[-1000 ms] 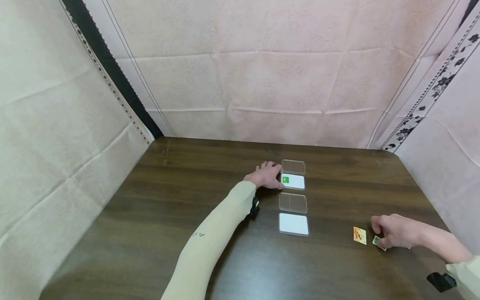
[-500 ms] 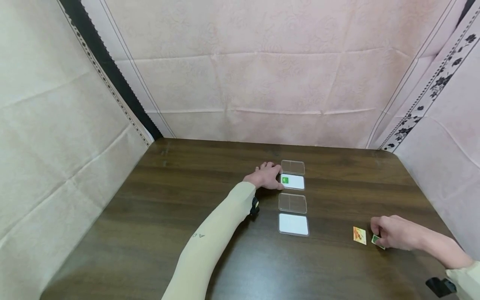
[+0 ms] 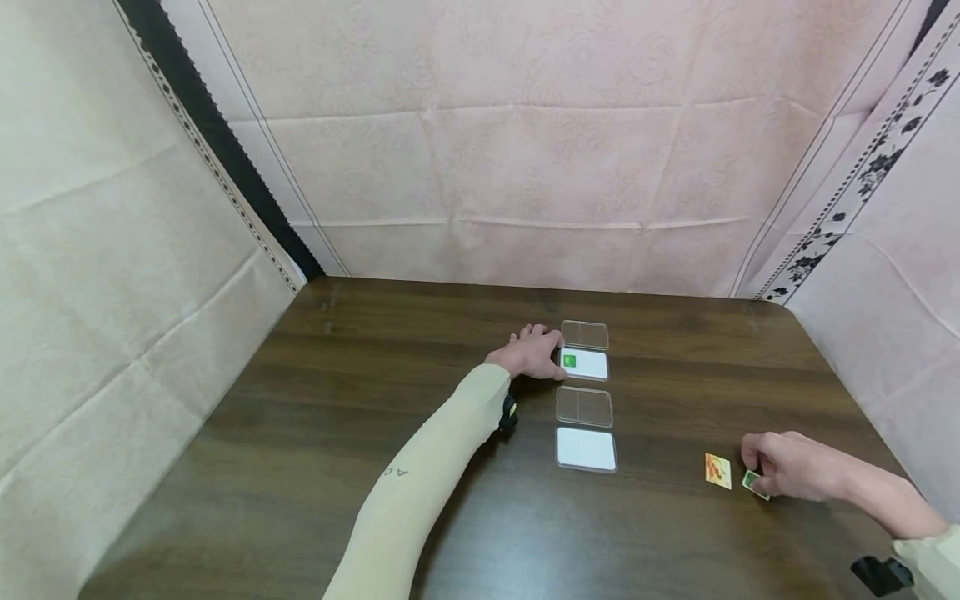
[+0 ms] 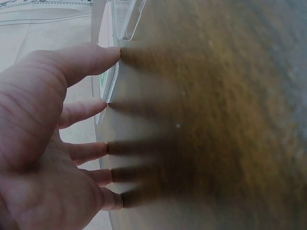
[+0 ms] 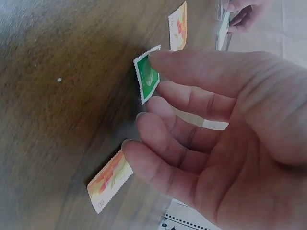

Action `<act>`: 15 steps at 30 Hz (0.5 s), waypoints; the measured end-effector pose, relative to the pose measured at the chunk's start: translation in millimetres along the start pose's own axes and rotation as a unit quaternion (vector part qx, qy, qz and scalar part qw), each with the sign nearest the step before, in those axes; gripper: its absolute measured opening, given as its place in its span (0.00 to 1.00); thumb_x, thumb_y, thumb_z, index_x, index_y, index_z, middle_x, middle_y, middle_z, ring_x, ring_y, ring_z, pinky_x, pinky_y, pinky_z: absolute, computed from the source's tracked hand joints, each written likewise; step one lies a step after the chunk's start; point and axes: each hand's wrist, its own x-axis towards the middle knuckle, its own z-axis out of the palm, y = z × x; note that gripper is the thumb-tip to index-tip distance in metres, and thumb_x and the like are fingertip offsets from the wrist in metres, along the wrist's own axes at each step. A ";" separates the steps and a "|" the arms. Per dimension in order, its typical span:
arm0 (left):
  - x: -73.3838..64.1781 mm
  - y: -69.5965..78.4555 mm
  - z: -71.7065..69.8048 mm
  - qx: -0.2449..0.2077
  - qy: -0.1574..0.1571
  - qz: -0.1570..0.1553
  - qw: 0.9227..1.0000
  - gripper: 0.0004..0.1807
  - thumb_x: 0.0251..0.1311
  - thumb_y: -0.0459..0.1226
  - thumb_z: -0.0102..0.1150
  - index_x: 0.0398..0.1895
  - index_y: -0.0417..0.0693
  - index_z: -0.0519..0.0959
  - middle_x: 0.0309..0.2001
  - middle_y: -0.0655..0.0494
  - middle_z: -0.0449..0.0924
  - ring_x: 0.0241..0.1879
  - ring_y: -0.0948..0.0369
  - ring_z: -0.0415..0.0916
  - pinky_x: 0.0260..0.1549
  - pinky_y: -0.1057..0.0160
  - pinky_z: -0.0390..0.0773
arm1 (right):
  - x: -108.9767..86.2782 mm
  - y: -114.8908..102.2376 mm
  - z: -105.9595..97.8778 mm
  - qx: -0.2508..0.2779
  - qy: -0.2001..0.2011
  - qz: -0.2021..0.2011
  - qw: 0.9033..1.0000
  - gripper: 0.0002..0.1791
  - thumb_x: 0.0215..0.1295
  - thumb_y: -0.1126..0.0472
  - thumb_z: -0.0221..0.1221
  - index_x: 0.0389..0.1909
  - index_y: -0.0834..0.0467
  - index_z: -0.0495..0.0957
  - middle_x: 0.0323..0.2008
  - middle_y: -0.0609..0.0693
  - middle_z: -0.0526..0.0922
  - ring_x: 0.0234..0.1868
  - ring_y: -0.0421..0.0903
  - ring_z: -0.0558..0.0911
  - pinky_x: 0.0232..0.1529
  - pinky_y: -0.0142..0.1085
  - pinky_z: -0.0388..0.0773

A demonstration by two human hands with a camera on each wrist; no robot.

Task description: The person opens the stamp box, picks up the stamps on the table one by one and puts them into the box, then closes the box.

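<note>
Now, from the head, the left hand (image 3: 531, 352) has its fingers spread at the left edge of a white case (image 3: 592, 367), where a green square (image 3: 570, 361) shows; a second white case (image 3: 587, 450) lies nearer on the desk (image 3: 300, 467). Rightward, the right hand (image 3: 798, 467) pinches a green stamp (image 3: 751, 482) beside an orange stamp (image 3: 717, 471). At the left wrist, thumb and forefinger touch the case's edge. At the right wrist, the thumb covers the green stamp's corner; another orange stamp (image 5: 110, 182) lies by the little finger.
</note>
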 end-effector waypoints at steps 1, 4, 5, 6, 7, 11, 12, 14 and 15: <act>0.0 -0.3 0.1 -0.001 0.000 0.001 1.000 0.30 0.62 0.54 0.61 0.64 0.56 0.67 0.72 0.48 0.58 0.73 0.47 0.52 0.72 0.39 0.50 | -0.2 0.2 0.0 0.001 -0.001 0.000 1.000 0.13 0.55 0.59 0.68 0.31 0.52 0.71 0.19 0.38 0.67 0.20 0.30 0.64 0.24 0.29 0.62; 0.4 -1.0 0.3 0.000 0.001 0.002 1.000 0.30 0.61 0.54 0.60 0.64 0.56 0.67 0.72 0.48 0.58 0.73 0.47 0.51 0.72 0.39 0.50 | -0.4 0.9 0.4 0.001 0.002 -0.004 1.000 0.14 0.55 0.58 0.68 0.30 0.52 0.70 0.19 0.38 0.67 0.20 0.30 0.64 0.24 0.28 0.62; 0.5 -1.2 0.5 0.001 0.001 0.002 1.000 0.30 0.61 0.54 0.60 0.64 0.56 0.67 0.72 0.48 0.58 0.73 0.47 0.52 0.72 0.39 0.50 | -0.5 1.2 0.6 0.001 0.004 -0.006 1.000 0.14 0.55 0.58 0.68 0.29 0.51 0.70 0.19 0.38 0.67 0.20 0.30 0.64 0.24 0.28 0.62; 0.7 -1.4 0.8 0.003 0.001 0.001 1.000 0.30 0.61 0.55 0.60 0.64 0.56 0.67 0.72 0.48 0.58 0.73 0.47 0.52 0.72 0.40 0.50 | -0.8 1.4 0.8 0.002 0.005 -0.009 1.000 0.14 0.55 0.59 0.68 0.29 0.51 0.69 0.19 0.38 0.67 0.20 0.30 0.64 0.24 0.28 0.61; 0.8 -1.7 1.0 0.003 0.001 0.002 1.000 0.30 0.61 0.55 0.60 0.64 0.56 0.67 0.72 0.48 0.58 0.73 0.47 0.52 0.72 0.40 0.51 | -1.1 1.7 1.1 0.002 0.009 -0.013 1.000 0.15 0.55 0.59 0.68 0.29 0.51 0.69 0.19 0.38 0.67 0.21 0.29 0.64 0.24 0.28 0.61; 1.8 -2.3 2.0 0.002 0.002 0.003 1.000 0.30 0.61 0.55 0.60 0.63 0.57 0.67 0.72 0.49 0.58 0.73 0.47 0.52 0.72 0.40 0.51 | -1.8 1.9 2.6 0.005 0.012 -0.018 1.000 0.16 0.55 0.59 0.68 0.28 0.51 0.67 0.21 0.38 0.67 0.22 0.29 0.64 0.25 0.28 0.61; 2.2 -2.5 2.2 0.001 0.002 0.003 1.000 0.30 0.61 0.55 0.60 0.63 0.57 0.67 0.72 0.49 0.58 0.73 0.47 0.52 0.72 0.40 0.51 | -2.0 1.8 3.1 0.006 0.012 -0.019 1.000 0.16 0.55 0.59 0.68 0.28 0.51 0.67 0.22 0.38 0.67 0.22 0.29 0.64 0.25 0.28 0.60; 2.6 -2.6 2.5 0.001 0.003 0.003 1.000 0.30 0.61 0.55 0.61 0.62 0.57 0.67 0.72 0.49 0.58 0.73 0.47 0.52 0.72 0.40 0.51 | -2.1 1.7 4.0 0.007 0.012 -0.020 1.000 0.17 0.55 0.58 0.68 0.28 0.50 0.66 0.22 0.38 0.67 0.22 0.29 0.63 0.25 0.28 0.60; 2.6 -2.5 2.4 0.001 0.003 0.002 1.000 0.30 0.61 0.55 0.61 0.62 0.57 0.67 0.72 0.49 0.58 0.73 0.47 0.52 0.72 0.40 0.51 | -2.3 1.5 4.3 0.008 0.013 -0.022 1.000 0.17 0.55 0.59 0.68 0.28 0.50 0.66 0.22 0.38 0.67 0.22 0.29 0.63 0.24 0.28 0.60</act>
